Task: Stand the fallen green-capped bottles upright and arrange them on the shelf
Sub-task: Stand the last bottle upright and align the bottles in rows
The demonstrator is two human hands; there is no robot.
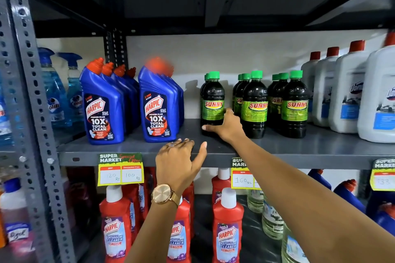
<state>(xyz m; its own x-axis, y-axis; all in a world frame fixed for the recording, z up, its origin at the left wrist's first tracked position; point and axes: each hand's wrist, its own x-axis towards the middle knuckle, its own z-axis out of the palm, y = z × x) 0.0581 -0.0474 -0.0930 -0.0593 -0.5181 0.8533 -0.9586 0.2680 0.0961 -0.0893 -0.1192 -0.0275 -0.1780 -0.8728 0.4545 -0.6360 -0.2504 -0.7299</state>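
Dark green-capped bottles with green "SUNNY" labels stand upright in three short rows on the grey shelf (132, 147). The left row's front bottle (212, 96) has my right hand (226, 127) wrapped around its base, thumb across the front. The middle row's front bottle (254, 102) and the right row's front bottle (295, 102) stand free, with more bottles behind each. My left hand (179, 162), with a ring and a gold watch, rests fingers apart on the shelf's front edge and holds nothing.
Blue Harpic bottles (102, 111) stand left of the green-capped rows, with blue spray bottles (53, 92) farther left. White jugs with red caps (346, 96) crowd the right. Red Harpic bottles (227, 228) fill the lower shelf. Price tags (120, 170) hang on the shelf's front edge.
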